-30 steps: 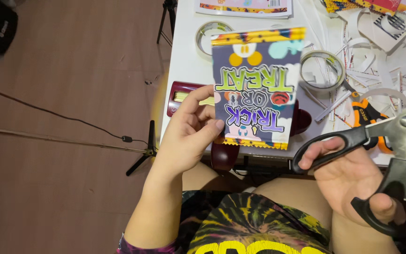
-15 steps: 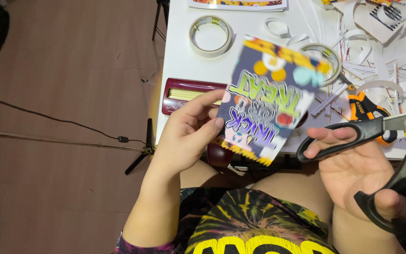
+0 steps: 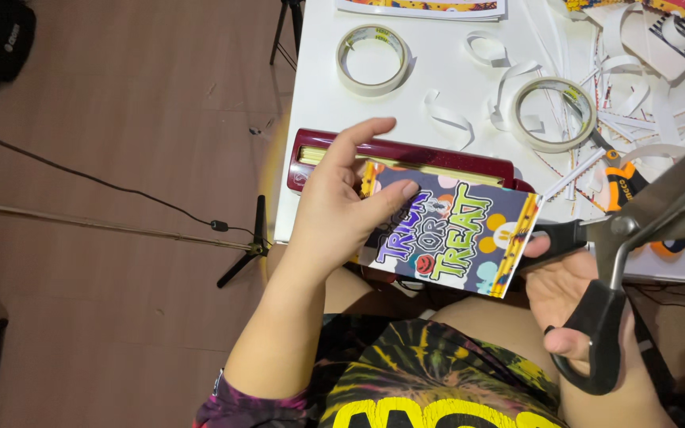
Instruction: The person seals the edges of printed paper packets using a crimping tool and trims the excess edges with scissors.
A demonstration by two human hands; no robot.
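Observation:
My left hand (image 3: 342, 210) pinches the left end of a colourful printed card (image 3: 457, 238), purple with cartoon figures and yellow borders, held flat above my lap at the table's front edge. My right hand (image 3: 572, 297) grips large black-handled scissors (image 3: 628, 238), whose blades point up and to the right, away from the card. The card's right edge touches my right hand's fingers. A dark red long-arm stapler (image 3: 406, 154) lies on the table just behind the card.
The white table (image 3: 319, 103) carries two rolls of white tape (image 3: 373, 59) (image 3: 552, 113), curled paper strips (image 3: 449, 115), an orange-handled cutter (image 3: 624, 178) and printed sheets at the back. A tripod leg and a cable cross the brown floor (image 3: 120, 198) on the left.
The card has turned from upright to lying sideways and has come down toward my lap. The scissors hand has shifted slightly toward the card's right edge.

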